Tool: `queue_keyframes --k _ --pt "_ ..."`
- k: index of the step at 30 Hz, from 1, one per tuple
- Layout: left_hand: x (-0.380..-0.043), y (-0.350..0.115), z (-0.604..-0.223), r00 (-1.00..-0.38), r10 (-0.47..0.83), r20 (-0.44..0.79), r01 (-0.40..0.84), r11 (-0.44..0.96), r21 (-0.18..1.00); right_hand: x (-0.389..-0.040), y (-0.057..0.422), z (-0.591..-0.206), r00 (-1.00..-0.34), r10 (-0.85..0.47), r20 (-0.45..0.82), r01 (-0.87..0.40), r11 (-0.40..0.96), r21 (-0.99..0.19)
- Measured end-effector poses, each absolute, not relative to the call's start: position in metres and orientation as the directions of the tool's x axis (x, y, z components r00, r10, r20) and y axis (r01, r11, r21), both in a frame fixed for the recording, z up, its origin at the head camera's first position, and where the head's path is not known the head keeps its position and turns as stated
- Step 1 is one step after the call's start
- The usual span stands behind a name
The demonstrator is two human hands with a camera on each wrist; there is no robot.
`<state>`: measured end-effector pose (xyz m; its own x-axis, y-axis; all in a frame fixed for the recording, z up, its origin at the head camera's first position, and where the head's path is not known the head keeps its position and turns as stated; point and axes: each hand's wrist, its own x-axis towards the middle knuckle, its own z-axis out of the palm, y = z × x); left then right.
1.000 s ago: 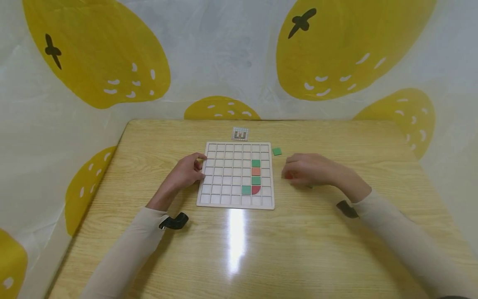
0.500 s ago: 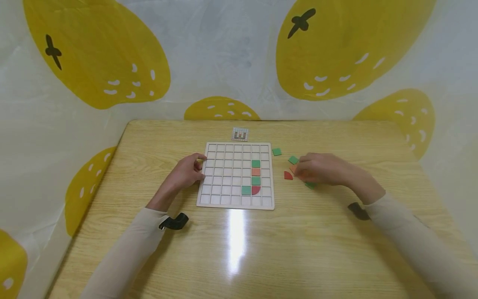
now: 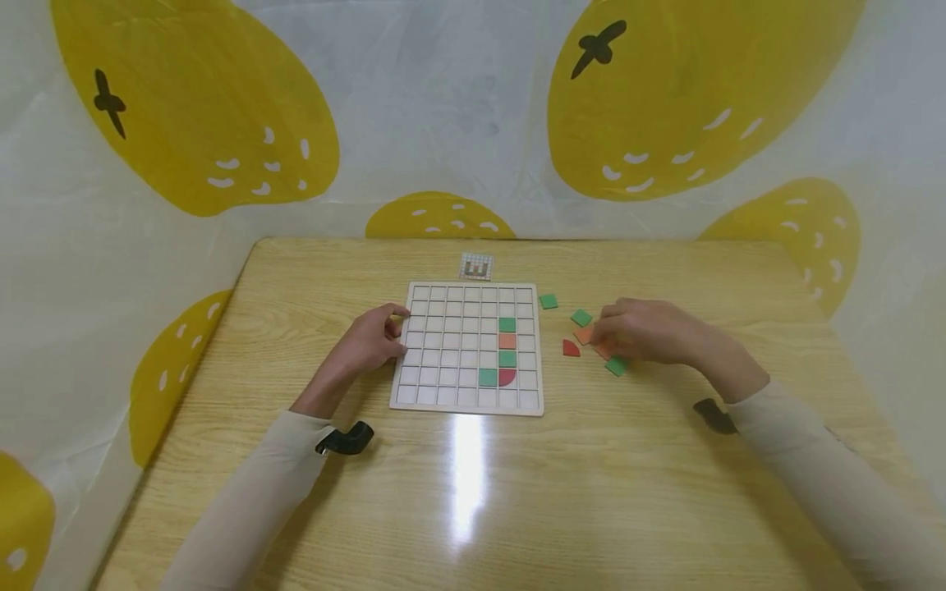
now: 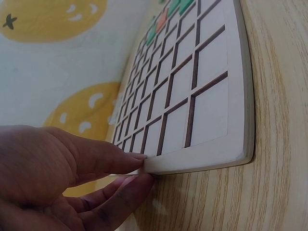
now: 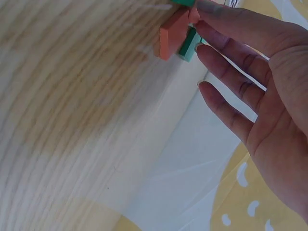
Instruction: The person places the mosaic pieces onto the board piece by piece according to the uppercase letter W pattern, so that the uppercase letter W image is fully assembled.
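A white square grid board [image 3: 443,345] lies on the table, with green, orange and red tiles in several cells on its right side. My left hand [image 3: 367,338] holds the board's left edge; in the left wrist view the thumb [image 4: 110,159] lies on the rim and the fingers are against the side. Right of the board my right hand [image 3: 646,331] is over a loose group of tiles. Its thumb and fingertips pinch at an orange tile [image 5: 193,14], partly hidden. Another orange tile [image 5: 173,33] and a green tile [image 5: 190,45] lie beside the fingers.
Around the right hand lie a red quarter-round tile [image 3: 571,348], a green tile [image 3: 580,317] and another green tile [image 3: 615,366]. A further green tile [image 3: 548,301] is near the board's top right corner. A small pattern card [image 3: 476,266] lies behind the board.
My right hand has moved right, away from the board. The red quarter-round tile and several green and orange tiles now show on the table. The left hand has stayed on the board's edge.
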<state>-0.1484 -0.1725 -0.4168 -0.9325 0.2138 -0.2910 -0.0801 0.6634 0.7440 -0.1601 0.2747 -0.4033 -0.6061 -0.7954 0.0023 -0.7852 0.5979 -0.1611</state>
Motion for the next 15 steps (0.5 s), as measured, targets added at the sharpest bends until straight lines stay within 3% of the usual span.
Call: queue_keyframes --k 15 --pt "-0.1483 -0.1714 -0.4166 -0.935 0.205 -0.291 -0.083 0.668 0.739 -0.1614 0.2776 -0.3996 -0.605 -0.796 -0.031 -0.778 0.599 -0.190"
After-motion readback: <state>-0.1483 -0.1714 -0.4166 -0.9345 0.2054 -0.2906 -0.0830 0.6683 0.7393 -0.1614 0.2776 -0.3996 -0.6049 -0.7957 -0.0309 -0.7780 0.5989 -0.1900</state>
